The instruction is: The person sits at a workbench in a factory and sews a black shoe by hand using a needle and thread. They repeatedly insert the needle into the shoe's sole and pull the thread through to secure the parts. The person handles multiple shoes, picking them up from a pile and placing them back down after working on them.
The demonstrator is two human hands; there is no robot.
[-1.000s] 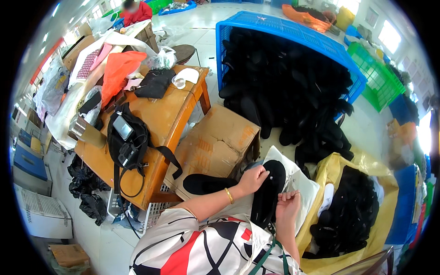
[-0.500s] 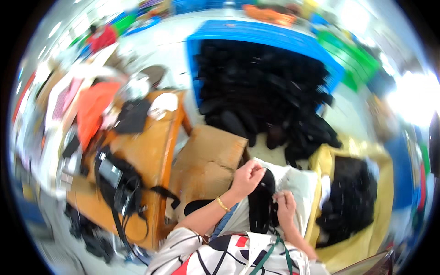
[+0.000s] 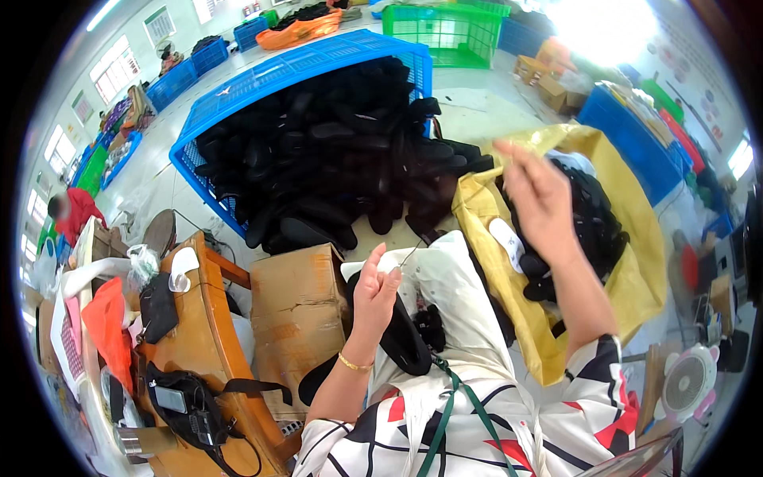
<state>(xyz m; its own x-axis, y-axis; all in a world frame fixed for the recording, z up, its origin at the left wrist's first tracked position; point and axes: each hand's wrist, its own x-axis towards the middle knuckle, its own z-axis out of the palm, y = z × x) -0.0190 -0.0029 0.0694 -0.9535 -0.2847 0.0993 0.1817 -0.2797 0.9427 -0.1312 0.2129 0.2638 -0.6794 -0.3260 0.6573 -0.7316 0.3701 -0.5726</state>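
The left hand point(image 3: 373, 296) is half-curled, its thumb close to the forefinger, over the upper part of a long black slipper-shaped fabric piece point(image 3: 407, 342); whether it grips that piece cannot be told. A thin dark strand point(image 3: 411, 254) slants up and rightward from beside the thumb. The right hand point(image 3: 539, 195) is raised by the upper left edge of a big yellow woven sack point(image 3: 628, 306), fingers bent inward and blurred, so neither its opening nor anything pinched in it can be made out. The black piece lies aslant along the left edge of the white cloth point(image 3: 469, 306) covering the lap, its lower end by the patterned shirt. Half a second ago the right hand was low, beside the piece's right edge; now it is up and well apart from it. The view has swung too, bringing a white fan point(image 3: 688, 383) in at right.
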